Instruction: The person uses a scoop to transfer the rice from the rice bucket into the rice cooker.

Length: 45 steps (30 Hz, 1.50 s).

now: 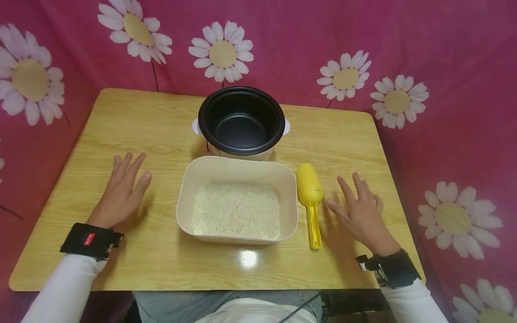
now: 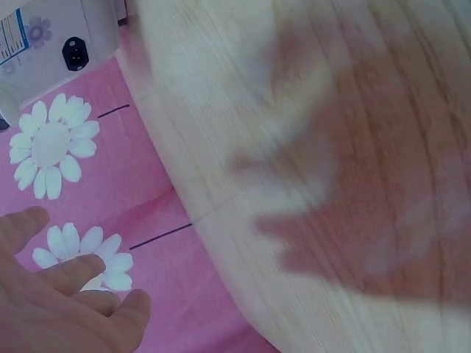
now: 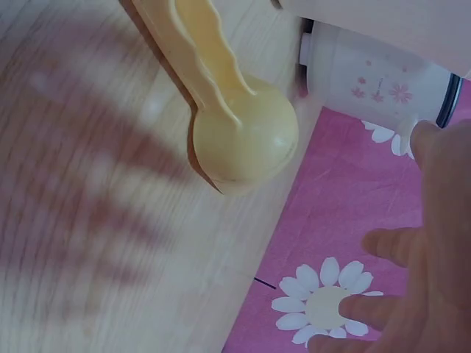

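The yellow scoop (image 1: 309, 185) lies just right of the container (image 1: 238, 170); it is probably light, stiff and smooth. Likely grip point: near-end handle (image 1: 313, 226). Left hand (image 1: 121, 194) and right hand (image 1: 365, 218): empty, fingers spread.

One left hand (image 1: 123, 197), one right hand (image 1: 363, 217), that's two! Two black wristbands (image 1: 86, 241), one counter (image 1: 133, 125), one cooker (image 1: 242, 130), one tub (image 1: 238, 170) of rice (image 1: 236, 211), one yellow scoop (image 1: 309, 193), and seven daisies (image 1: 222, 54) clear in the head view, plus another's sliver at nine o'clock!

Rice (image 1: 236, 211) in tub (image 1: 238, 170), pot (image 1: 241, 128) behind, scoop (image 1: 310, 190) at right
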Each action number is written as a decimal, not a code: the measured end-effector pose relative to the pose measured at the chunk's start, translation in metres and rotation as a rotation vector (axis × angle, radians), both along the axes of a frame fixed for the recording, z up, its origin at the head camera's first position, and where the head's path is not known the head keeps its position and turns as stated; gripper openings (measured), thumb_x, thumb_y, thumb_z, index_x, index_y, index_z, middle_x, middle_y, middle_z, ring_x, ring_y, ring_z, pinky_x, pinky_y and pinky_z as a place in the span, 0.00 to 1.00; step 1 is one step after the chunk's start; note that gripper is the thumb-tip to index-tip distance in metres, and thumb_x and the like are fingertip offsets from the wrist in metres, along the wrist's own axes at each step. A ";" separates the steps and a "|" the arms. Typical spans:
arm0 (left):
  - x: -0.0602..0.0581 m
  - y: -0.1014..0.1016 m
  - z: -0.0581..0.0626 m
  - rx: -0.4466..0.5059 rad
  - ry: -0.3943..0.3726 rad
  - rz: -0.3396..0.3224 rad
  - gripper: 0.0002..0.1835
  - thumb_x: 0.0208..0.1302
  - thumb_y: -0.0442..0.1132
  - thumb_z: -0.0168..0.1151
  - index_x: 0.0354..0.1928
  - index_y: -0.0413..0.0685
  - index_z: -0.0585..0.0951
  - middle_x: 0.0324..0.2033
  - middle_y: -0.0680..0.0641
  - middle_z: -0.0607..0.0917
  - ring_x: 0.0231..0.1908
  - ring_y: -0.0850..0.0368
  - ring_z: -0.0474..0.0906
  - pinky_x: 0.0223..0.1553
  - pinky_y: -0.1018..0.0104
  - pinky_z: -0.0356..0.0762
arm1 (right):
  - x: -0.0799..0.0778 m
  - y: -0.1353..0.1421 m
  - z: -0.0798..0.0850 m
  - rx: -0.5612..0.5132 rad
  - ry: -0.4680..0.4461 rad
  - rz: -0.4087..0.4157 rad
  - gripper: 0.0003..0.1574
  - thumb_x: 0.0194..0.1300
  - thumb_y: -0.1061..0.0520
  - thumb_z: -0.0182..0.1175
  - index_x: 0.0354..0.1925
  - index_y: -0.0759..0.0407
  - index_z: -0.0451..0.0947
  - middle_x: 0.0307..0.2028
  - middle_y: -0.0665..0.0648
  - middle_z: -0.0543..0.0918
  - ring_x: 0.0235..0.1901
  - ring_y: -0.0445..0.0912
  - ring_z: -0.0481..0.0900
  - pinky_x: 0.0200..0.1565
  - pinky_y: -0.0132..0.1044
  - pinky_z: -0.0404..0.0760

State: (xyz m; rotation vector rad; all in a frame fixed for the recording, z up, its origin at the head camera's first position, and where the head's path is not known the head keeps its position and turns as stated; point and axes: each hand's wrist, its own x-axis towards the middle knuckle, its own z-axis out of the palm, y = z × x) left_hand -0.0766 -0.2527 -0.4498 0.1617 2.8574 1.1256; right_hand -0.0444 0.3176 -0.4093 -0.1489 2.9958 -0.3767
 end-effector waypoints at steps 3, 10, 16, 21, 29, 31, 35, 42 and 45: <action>-0.003 0.002 0.001 0.021 -0.011 -0.010 0.35 0.83 0.55 0.40 0.83 0.53 0.49 0.82 0.30 0.39 0.81 0.34 0.20 0.75 0.22 0.30 | 0.000 -0.001 -0.002 0.006 -0.025 -0.005 0.49 0.77 0.32 0.49 0.81 0.54 0.50 0.81 0.73 0.44 0.77 0.78 0.47 0.67 0.79 0.49; -0.019 0.010 0.009 0.104 0.006 -0.027 0.34 0.84 0.53 0.39 0.83 0.53 0.48 0.82 0.33 0.41 0.82 0.34 0.23 0.75 0.23 0.30 | 0.000 -0.002 -0.006 0.012 -0.043 0.006 0.49 0.77 0.32 0.50 0.81 0.55 0.50 0.81 0.74 0.46 0.77 0.77 0.50 0.66 0.79 0.53; -0.047 0.025 0.015 0.122 -0.056 -0.028 0.34 0.83 0.57 0.34 0.84 0.56 0.47 0.83 0.37 0.45 0.83 0.35 0.28 0.77 0.26 0.33 | 0.003 -0.003 -0.013 0.008 -0.056 0.012 0.49 0.77 0.33 0.51 0.81 0.57 0.50 0.80 0.75 0.49 0.76 0.78 0.51 0.66 0.80 0.55; -0.066 0.035 0.019 0.164 -0.089 -0.039 0.36 0.83 0.60 0.31 0.84 0.55 0.46 0.83 0.39 0.49 0.83 0.36 0.40 0.79 0.31 0.40 | 0.002 -0.005 -0.015 -0.001 -0.059 -0.001 0.49 0.77 0.33 0.51 0.81 0.57 0.50 0.80 0.75 0.48 0.76 0.77 0.52 0.67 0.80 0.55; -0.076 0.043 0.016 0.283 -0.124 -0.053 0.35 0.83 0.60 0.29 0.83 0.54 0.46 0.78 0.32 0.60 0.77 0.31 0.59 0.75 0.31 0.57 | -0.001 -0.012 -0.022 -0.005 -0.099 -0.002 0.51 0.76 0.31 0.51 0.81 0.58 0.51 0.80 0.75 0.50 0.74 0.78 0.57 0.68 0.79 0.56; -0.079 0.046 0.014 0.327 -0.134 -0.059 0.35 0.83 0.60 0.29 0.83 0.55 0.47 0.77 0.32 0.63 0.75 0.30 0.64 0.72 0.30 0.61 | 0.000 -0.013 -0.025 -0.001 -0.114 -0.006 0.52 0.76 0.30 0.51 0.81 0.58 0.50 0.80 0.75 0.50 0.73 0.78 0.58 0.68 0.79 0.57; -0.087 0.057 0.012 0.376 -0.150 -0.065 0.35 0.82 0.62 0.29 0.83 0.55 0.49 0.75 0.33 0.67 0.70 0.31 0.72 0.70 0.32 0.67 | 0.001 -0.016 -0.030 0.008 -0.129 -0.001 0.54 0.75 0.29 0.51 0.81 0.58 0.50 0.79 0.75 0.51 0.72 0.78 0.61 0.68 0.78 0.60; -0.107 0.074 0.021 0.345 -0.122 -0.057 0.35 0.82 0.63 0.31 0.81 0.54 0.55 0.70 0.36 0.73 0.61 0.36 0.81 0.60 0.45 0.78 | 0.005 -0.022 -0.042 -0.005 -0.146 0.013 0.55 0.74 0.30 0.53 0.81 0.60 0.49 0.78 0.75 0.56 0.71 0.76 0.65 0.67 0.76 0.65; -0.117 0.080 0.031 0.311 -0.108 -0.053 0.36 0.81 0.64 0.31 0.80 0.52 0.56 0.67 0.36 0.74 0.56 0.38 0.83 0.54 0.51 0.80 | 0.009 -0.023 -0.049 -0.030 -0.165 -0.003 0.59 0.73 0.28 0.53 0.82 0.61 0.44 0.78 0.74 0.57 0.73 0.74 0.63 0.69 0.75 0.64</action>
